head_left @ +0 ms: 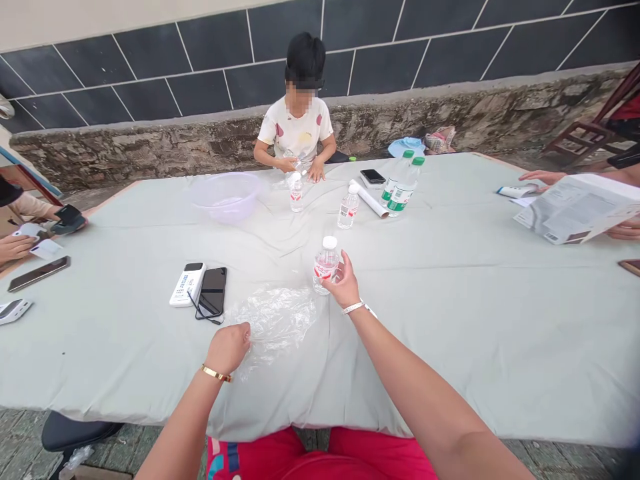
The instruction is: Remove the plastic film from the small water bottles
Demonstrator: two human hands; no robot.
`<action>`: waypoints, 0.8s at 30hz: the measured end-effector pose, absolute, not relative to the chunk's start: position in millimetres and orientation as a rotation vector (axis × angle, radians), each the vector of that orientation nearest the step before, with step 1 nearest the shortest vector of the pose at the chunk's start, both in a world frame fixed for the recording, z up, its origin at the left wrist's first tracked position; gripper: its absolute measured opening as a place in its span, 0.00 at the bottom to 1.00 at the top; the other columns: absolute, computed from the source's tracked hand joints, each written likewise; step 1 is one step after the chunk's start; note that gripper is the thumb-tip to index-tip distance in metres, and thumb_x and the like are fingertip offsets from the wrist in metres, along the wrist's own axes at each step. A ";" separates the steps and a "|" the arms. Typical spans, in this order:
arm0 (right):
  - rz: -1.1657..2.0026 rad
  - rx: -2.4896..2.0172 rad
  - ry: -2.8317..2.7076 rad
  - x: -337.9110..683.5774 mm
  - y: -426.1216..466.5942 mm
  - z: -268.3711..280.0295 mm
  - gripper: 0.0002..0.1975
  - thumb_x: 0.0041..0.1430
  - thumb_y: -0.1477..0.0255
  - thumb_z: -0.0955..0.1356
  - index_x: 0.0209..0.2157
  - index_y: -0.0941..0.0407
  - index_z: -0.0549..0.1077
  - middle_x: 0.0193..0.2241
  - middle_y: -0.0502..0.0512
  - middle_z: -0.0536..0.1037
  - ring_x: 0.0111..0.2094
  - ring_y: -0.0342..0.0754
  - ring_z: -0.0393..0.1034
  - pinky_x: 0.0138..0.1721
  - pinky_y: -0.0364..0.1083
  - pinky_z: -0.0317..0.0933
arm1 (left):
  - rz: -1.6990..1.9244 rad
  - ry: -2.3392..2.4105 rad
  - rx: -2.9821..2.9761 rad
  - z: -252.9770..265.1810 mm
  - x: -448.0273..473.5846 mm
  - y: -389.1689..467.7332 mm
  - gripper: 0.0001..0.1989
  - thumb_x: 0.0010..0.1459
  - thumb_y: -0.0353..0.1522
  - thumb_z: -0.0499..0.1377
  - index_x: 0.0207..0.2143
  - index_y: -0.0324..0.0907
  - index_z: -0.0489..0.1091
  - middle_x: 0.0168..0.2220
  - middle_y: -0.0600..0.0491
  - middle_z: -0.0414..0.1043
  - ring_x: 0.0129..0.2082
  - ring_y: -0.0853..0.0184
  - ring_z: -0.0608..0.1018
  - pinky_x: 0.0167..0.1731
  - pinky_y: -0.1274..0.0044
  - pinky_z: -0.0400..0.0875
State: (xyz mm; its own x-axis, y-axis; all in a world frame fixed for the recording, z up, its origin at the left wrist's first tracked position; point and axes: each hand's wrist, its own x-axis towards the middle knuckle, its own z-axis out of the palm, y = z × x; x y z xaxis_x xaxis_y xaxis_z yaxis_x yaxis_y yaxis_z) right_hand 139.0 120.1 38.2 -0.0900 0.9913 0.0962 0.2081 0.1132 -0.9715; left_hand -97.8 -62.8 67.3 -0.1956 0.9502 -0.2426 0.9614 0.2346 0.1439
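Note:
My right hand (345, 283) grips a small clear water bottle (327, 265) with a white cap and a red-and-white label, upright over the cloth. The fingers of my left hand (230, 347) are closed on the edge of a crumpled clear plastic bag (277, 317), which spreads flat on the table between my hands. Beyond the left hand lie a white power bank (187, 285) and a black smartphone (213, 291), with a dark cord. Two more small bottles, one upright (347, 207) and one near the person opposite (297, 193), stand farther away.
A person (299, 127) sits across the grey-covered table (450, 320). A translucent purple basin (227, 197), a paper roll (370, 199) and two green-capped bottles (400, 190) stand at the far side. Another person's hands hold a white box (583, 207) on the right.

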 end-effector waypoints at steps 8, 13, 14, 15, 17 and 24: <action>0.807 -1.323 -1.662 152.6 114.6 37.3 0.42 0.45 0.66 0.68 0.61 0.55 0.49 0.55 0.63 0.61 0.54 0.56 0.59 0.53 0.56 0.57 | 0.219 1.965 1.659 75.4 -83.7 -66.2 0.19 0.49 0.26 0.50 0.46 0.45 0.62 0.22 0.59 0.64 0.26 0.67 0.70 0.28 0.78 0.59; 0.906 -1.017 -1.879 148.7 51.7 76.6 0.26 0.54 0.59 0.64 0.54 0.52 0.63 0.50 0.61 0.68 0.50 0.54 0.64 0.50 0.54 0.59 | 0.421 1.664 1.589 101.6 -59.7 -72.7 0.12 0.48 0.28 0.53 0.38 0.45 0.66 0.21 0.60 0.61 0.23 0.70 0.67 0.26 0.79 0.58; 1.073 -0.828 -2.026 142.4 39.0 81.7 0.30 0.51 0.57 0.67 0.55 0.52 0.62 0.50 0.59 0.68 0.51 0.54 0.63 0.51 0.53 0.58 | 0.518 1.542 1.520 110.0 -55.6 -73.4 0.10 0.49 0.30 0.55 0.36 0.44 0.66 0.22 0.60 0.62 0.23 0.71 0.66 0.25 0.79 0.59; 1.242 -0.661 -2.126 135.0 27.9 84.6 0.34 0.48 0.56 0.69 0.56 0.52 0.60 0.51 0.58 0.68 0.51 0.53 0.63 0.51 0.52 0.57 | 0.636 1.429 1.423 118.4 -52.8 -73.6 0.08 0.49 0.32 0.57 0.35 0.44 0.65 0.23 0.59 0.63 0.23 0.72 0.67 0.25 0.80 0.60; 1.529 -0.443 -2.251 119.2 10.3 82.7 0.37 0.43 0.55 0.71 0.54 0.53 0.63 0.46 0.55 0.72 0.47 0.51 0.66 0.47 0.48 0.60 | 0.926 1.302 1.163 132.4 -51.9 -72.1 0.11 0.47 0.37 0.61 0.31 0.42 0.63 0.24 0.58 0.65 0.25 0.72 0.70 0.27 0.78 0.65; 1.327 -0.949 -2.482 93.1 -25.8 63.7 0.06 0.55 0.73 0.63 0.31 0.56 0.71 0.23 0.47 0.74 0.26 0.43 0.67 0.31 0.41 0.57 | 1.793 1.586 0.546 113.1 -68.2 -54.4 0.19 0.39 0.41 0.65 0.31 0.43 0.63 0.27 0.57 0.68 0.32 0.67 0.75 0.38 0.69 0.70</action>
